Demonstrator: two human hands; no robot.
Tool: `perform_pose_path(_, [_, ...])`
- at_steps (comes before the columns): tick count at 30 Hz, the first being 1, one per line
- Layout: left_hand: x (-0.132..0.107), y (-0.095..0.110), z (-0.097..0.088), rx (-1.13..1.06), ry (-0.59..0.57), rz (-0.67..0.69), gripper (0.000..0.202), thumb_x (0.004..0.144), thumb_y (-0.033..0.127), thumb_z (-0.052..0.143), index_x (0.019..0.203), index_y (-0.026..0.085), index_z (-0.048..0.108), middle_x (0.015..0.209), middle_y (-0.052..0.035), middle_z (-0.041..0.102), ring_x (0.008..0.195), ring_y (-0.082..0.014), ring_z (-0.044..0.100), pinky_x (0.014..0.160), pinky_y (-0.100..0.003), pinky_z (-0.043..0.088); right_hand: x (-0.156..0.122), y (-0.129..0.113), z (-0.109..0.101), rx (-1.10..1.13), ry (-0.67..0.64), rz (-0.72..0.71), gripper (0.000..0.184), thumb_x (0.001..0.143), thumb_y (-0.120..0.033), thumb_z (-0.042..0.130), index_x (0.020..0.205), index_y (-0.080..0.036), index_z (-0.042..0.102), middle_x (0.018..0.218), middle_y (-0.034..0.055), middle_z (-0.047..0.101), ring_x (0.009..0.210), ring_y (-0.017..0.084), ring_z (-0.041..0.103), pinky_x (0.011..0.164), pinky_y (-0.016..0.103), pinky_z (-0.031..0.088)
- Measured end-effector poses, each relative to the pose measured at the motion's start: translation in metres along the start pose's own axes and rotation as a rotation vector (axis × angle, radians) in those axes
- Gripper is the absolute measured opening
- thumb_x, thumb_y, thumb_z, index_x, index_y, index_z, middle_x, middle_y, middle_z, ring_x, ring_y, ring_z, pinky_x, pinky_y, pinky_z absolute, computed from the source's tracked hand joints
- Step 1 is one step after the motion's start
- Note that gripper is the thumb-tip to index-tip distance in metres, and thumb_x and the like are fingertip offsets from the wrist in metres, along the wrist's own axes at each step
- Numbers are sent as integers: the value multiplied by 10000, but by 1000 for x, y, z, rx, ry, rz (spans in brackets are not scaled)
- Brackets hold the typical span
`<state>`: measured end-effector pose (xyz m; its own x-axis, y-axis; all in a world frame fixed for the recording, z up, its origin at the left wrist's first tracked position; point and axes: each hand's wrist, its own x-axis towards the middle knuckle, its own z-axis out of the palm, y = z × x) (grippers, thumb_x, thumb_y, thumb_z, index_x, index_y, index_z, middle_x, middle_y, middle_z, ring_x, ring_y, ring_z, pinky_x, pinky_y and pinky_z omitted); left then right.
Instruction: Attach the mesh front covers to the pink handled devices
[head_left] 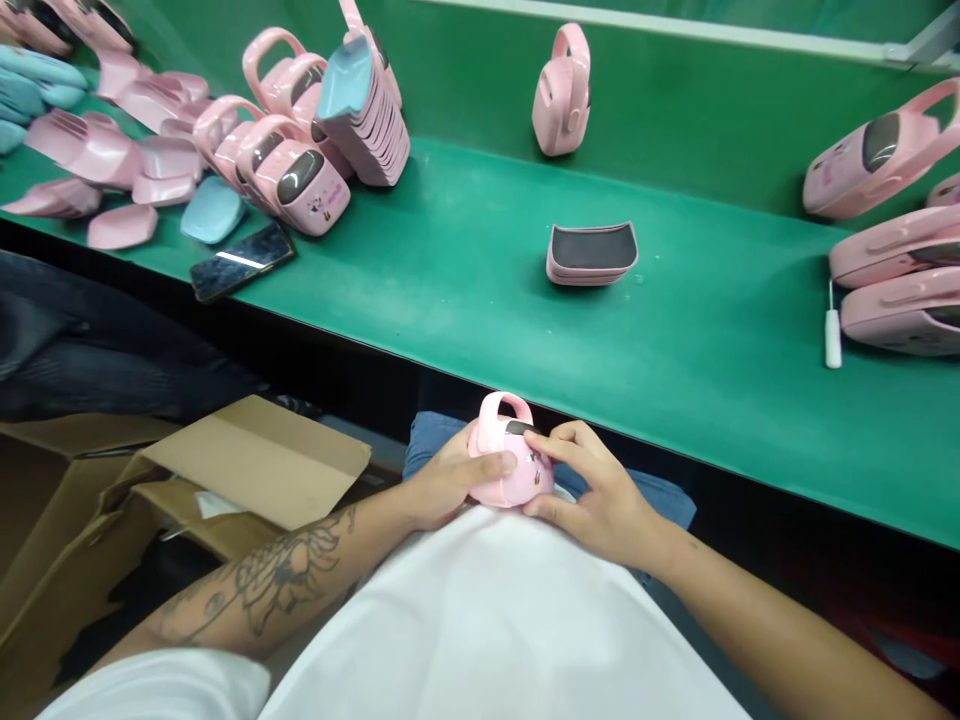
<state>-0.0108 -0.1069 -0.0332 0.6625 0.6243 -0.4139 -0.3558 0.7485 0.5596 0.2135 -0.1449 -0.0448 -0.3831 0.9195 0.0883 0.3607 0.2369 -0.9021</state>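
Close to my lap, just in front of the bench edge, I hold a pink plastic case with a loop handle on top, a dark window and a small printed picture on its front. My left hand is wrapped round its left side, thumb across the front. The fingertips and thumb of my right hand grip its right side, one finger by the dark window. The back of the case and some left fingers are hidden. Beyond them on the bench lies a small stack of pink curved pieces with a dark face.
The green bench carries a standing pink case, a stack of pink shells, a phone and blue covers. At right lie more cases and a white-handled screwdriver. A cardboard box stands below left.
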Motion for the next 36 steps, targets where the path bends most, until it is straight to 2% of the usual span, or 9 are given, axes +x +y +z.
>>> perform_pose_path(5, [-4, 15, 2, 58, -14, 0, 653, 794, 365, 897, 1342, 218, 573, 1144, -109, 715, 1006, -248, 706, 865, -336, 549, 8, -4, 2, -77, -10, 7, 711, 857, -326, 855, 1497, -345, 545, 1318, 106, 568, 1214, 302, 624, 1037, 530, 580])
perform_pose_path(12, [-6, 3, -5, -58, 229, -34, 466, 799, 267, 771, 1240, 138, 692, 1126, -147, 773, 990, -290, 735, 868, -389, 574, 18, -11, -9, -12, -178, 109, 769, 898, -300, 795, 1578, -327, 436, 1367, 105, 563, 1270, 288, 600, 1117, 525, 528])
perform_pose_path(18, [-2, -12, -6, -113, 398, -31, 505, 726, 278, 762, 1195, 99, 702, 1041, -155, 782, 931, -298, 742, 836, -402, 592, 22, -8, 3, 30, -225, 194, 607, 819, -193, 797, 1364, -262, 538, 1266, 87, 557, 1166, 268, 605, 1036, 508, 548])
perform_pose_path(22, [-5, -15, -10, -174, 499, -69, 459, 807, 343, 723, 1224, 156, 689, 1007, -132, 793, 863, -295, 761, 768, -409, 610, 22, -4, 23, 73, -94, 146, 392, 887, -212, 707, 1253, -223, 570, 1166, 95, 575, 1104, 262, 600, 1012, 529, 532])
perform_pose_path(24, [-10, -13, -15, -221, 485, -53, 478, 823, 390, 708, 1234, 146, 694, 1066, -155, 798, 946, -329, 768, 827, -446, 617, 24, -3, 25, 116, -35, 254, 449, 861, -353, 790, 1236, -220, 581, 1181, 98, 597, 1097, 261, 601, 1010, 513, 528])
perform_pose_path(26, [-16, -10, -22, -234, 432, 33, 526, 791, 397, 726, 1231, 110, 705, 1134, -182, 793, 1062, -371, 751, 926, -486, 602, 26, -2, 21, 214, -48, 454, 597, 814, -553, 830, 1233, -204, 587, 1156, 95, 634, 1030, 245, 622, 949, 466, 546])
perform_pose_path(29, [-22, -9, -32, -207, 358, 162, 561, 770, 408, 738, 1225, 81, 718, 1138, -191, 796, 1146, -422, 723, 1009, -540, 566, 30, 2, 16, 505, -254, 630, 664, 912, -799, 559, 1083, -168, 674, 973, 82, 702, 842, 202, 633, 803, 386, 536])
perform_pose_path(31, [-24, -10, -37, -204, 340, 199, 570, 776, 416, 728, 1235, 77, 716, 1115, -188, 803, 1156, -436, 719, 1026, -561, 555, 34, 5, 17, 686, -368, 642, 734, 934, -838, 460, 1000, -160, 732, 922, 81, 732, 811, 196, 638, 782, 360, 516])
perform_pose_path(36, [-19, -17, -34, -271, 315, 210, 643, 788, 453, 681, 1302, 67, 672, 1127, -198, 795, 1145, -439, 723, 1004, -565, 566, 39, 9, 28, 980, -389, 721, 645, 857, -755, 697, 1052, -147, 786, 955, 89, 786, 878, 220, 700, 865, 351, 512])
